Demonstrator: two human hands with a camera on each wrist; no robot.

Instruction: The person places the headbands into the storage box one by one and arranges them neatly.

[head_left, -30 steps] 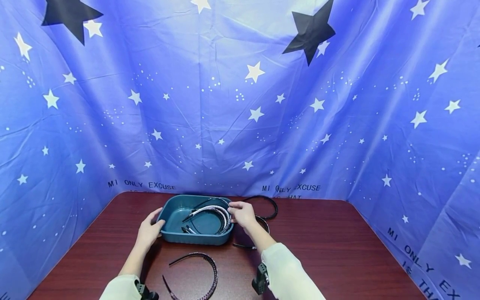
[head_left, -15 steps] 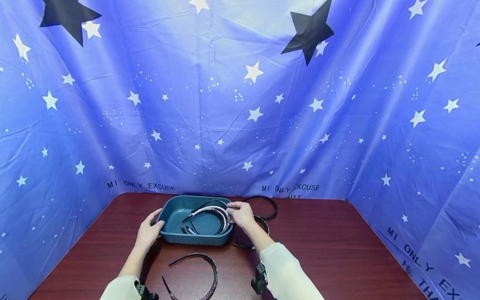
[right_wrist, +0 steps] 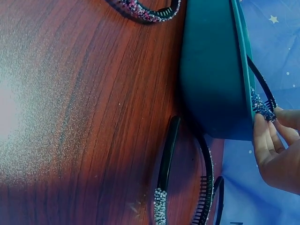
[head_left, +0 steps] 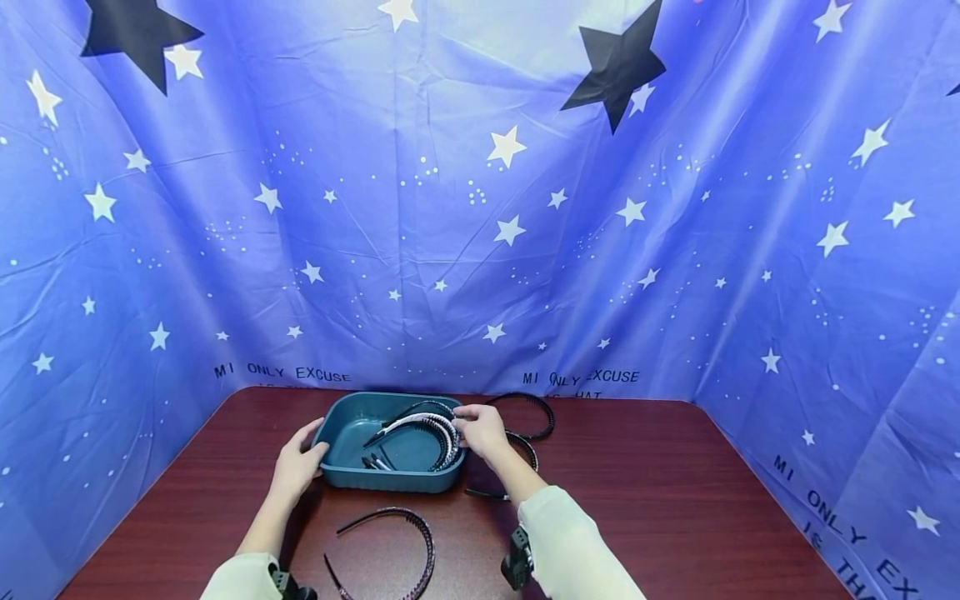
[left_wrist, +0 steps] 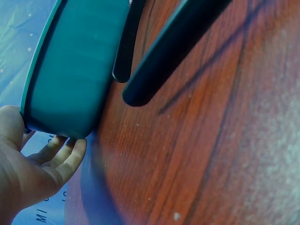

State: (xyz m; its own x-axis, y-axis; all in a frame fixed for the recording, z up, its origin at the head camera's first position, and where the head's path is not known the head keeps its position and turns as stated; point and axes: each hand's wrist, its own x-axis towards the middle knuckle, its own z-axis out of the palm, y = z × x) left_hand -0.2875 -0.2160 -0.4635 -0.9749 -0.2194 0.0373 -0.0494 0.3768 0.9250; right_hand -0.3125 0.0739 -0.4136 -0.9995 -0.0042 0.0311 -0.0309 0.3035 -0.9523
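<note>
A teal plastic bin [head_left: 390,481] stands on the table with several headbands inside, one of them white [head_left: 417,419]. My left hand [head_left: 295,468] grips its left end; in the left wrist view the thumb is at the rim and the fingers are against the end wall. At the opposite end, my right hand [head_left: 483,432] pinches a beaded headband [right_wrist: 263,107] between thumb and fingers, right at the rim. That headband's dark arm reaches over the bin's inside, and the rest of it is hidden in the right wrist view.
In front of the bin lies a headband with pinkish beads [head_left: 430,542], its ends pointing left. Beyond my right wrist are a black headband [head_left: 551,417] and a silver-beaded one [right_wrist: 160,206]. A blue star-print curtain [head_left: 450,250] surrounds the reddish-brown table [head_left: 637,500].
</note>
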